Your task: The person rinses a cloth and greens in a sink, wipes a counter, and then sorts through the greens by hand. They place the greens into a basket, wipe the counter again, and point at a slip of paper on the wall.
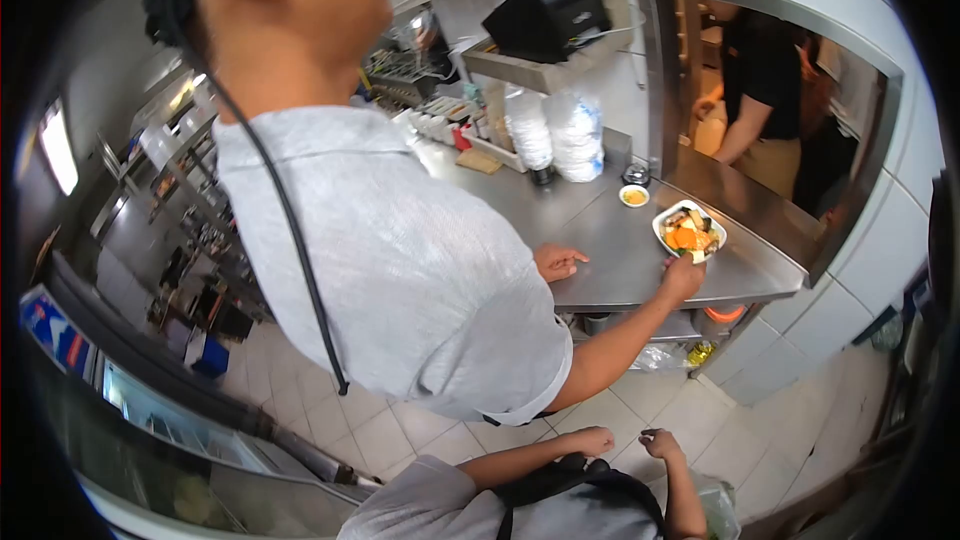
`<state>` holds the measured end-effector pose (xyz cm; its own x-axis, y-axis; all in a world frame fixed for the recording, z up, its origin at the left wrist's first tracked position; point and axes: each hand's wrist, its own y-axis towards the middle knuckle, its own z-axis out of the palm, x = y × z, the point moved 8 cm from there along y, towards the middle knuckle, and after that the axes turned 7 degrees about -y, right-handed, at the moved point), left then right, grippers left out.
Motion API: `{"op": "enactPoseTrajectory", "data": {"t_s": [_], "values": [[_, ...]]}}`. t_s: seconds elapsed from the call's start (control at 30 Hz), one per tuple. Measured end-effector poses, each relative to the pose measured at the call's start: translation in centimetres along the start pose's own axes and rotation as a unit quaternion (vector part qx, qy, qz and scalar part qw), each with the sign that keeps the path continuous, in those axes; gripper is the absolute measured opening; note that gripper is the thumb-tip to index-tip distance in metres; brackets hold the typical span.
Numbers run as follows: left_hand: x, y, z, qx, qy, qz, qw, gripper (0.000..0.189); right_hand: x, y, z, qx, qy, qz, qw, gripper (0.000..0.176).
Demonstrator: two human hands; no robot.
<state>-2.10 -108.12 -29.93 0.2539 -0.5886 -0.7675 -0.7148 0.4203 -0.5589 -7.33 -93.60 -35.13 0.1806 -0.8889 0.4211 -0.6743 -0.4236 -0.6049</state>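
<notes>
My left hand (592, 441) is held in front of my body at the bottom of the view, its fingers curled into a fist with nothing visible in them. Beside it my right hand (660, 444) is closed too; its fingertips are dark, and whatever they hold, if anything, is too small to make out. Both hands are above the tiled floor, apart from the counter. Just ahead, a co-worker in a grey shirt (400, 250) grips a white bowl of food (690, 231) at its near edge with one hand (684, 278). Their other hand (558, 262) rests on the steel counter (620, 250).
A small cup of yellow food (634, 197) and stacked white containers in plastic (577, 137) stand on the counter. A black printer (548, 15) sits on a shelf above. Beyond the hatch (735, 180) stands another person (760, 80). A plastic bag (717, 505) is by my right arm.
</notes>
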Motion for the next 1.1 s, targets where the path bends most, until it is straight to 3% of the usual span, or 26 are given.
{"op": "enactPoseTrajectory", "data": {"t_s": [0.03,0.1,0.13,0.17,0.2,0.23,0.27,0.33,0.43,0.5,0.57,0.67,0.73,0.77,0.83,0.9,0.97,1.03,1.1], "values": [[-1.2,0.2,0.6,0.013,0.017,0.024,0.999,0.019,0.0,-1.0,-0.3,-0.001,0.094,0.038,0.995,0.037],[-4.0,0.3,0.9,0.053,0.057,0.057,0.995,0.02,-0.2,-0.6,0.2,-0.035,0.148,0.056,0.987,0.039],[-6.1,0.0,0.9,0.047,0.108,0.102,0.988,0.023,0.4,-1.2,0.9,-0.008,0.354,0.064,0.933,0.042],[-7.5,-0.2,1.6,0.043,0.153,0.148,0.976,0.028,1.0,-1.8,1.9,0.017,0.545,0.064,0.836,0.045],[-6.8,0.6,3.4,0.073,0.161,0.15,0.973,0.028,1.3,-1.3,3.0,0.013,0.633,0.042,0.773,0.047],[-6.7,1.8,3.8,0.006,0.133,0.225,0.965,0.031,1.8,-0.8,3.7,0.005,0.713,0.015,0.701,0.05],[-6.7,2.0,3.6,-0.063,0.096,0.297,0.948,0.034,2.8,-1.7,3.3,-0.01,0.727,0.025,0.686,0.05],[-6.4,2.5,4.8,-0.062,0.123,0.317,0.938,0.037,4.5,-4.6,1.6,-0.083,0.882,0.122,0.447,0.049],[-7.9,2.9,5.2,-0.075,0.14,0.327,0.932,0.041,1.6,-1.0,4.7,-0.111,0.902,0.092,0.406,0.041],[-8.1,3.6,5.8,0.038,0.146,0.221,0.964,0.047,0.6,-1.2,3.9,-0.124,0.903,0.094,0.4,0.033],[-10.6,3.5,5.4,0.048,0.13,0.24,0.961,0.053,-0.3,-1.6,1.7,-0.175,0.921,0.085,0.338,0.031],[-12.6,5.6,5.7,0.023,0.096,0.271,0.957,0.052,-2.3,-3.4,-1.9,-0.239,0.897,0.106,0.357,0.037],[-13.6,9.2,6.4,0.06,-0.092,0.213,0.971,0.049,-4.9,-3.9,-4.9,-0.271,0.89,0.072,0.36,0.041],[-14.5,10.9,6.7,0.054,-0.094,0.22,0.97,0.049,-6.4,-4.0,-6.2,-0.272,0.887,0.068,0.367,0.041],[-18.9,12.2,7.6,0.011,0.031,0.38,0.924,0.038,-10.2,-4.9,-8.5,-0.309,0.878,0.066,0.36,0.039],[-22.1,15.1,8.4,0.033,0.072,0.384,0.92,0.036,-14.0,-5.0,-10.6,-0.304,0.877,0.058,0.367,0.038],[-25.1,17.4,9.6,0.1,0.159,0.388,0.902,0.031,-17.7,-4.6,-13.1,-0.272,0.816,0.068,0.506,0.04],[-27.0,19.4,8.3,0.074,0.104,0.378,0.917,0.027,-21.5,-5.0,-15.2,-0.278,0.685,0.094,0.667,0.035],[-27.9,19.1,6.9,0.193,0.091,0.225,0.951,0.029,-26.0,-4.8,-16.0,-0.293,0.447,0.112,0.838,0.028]]}}
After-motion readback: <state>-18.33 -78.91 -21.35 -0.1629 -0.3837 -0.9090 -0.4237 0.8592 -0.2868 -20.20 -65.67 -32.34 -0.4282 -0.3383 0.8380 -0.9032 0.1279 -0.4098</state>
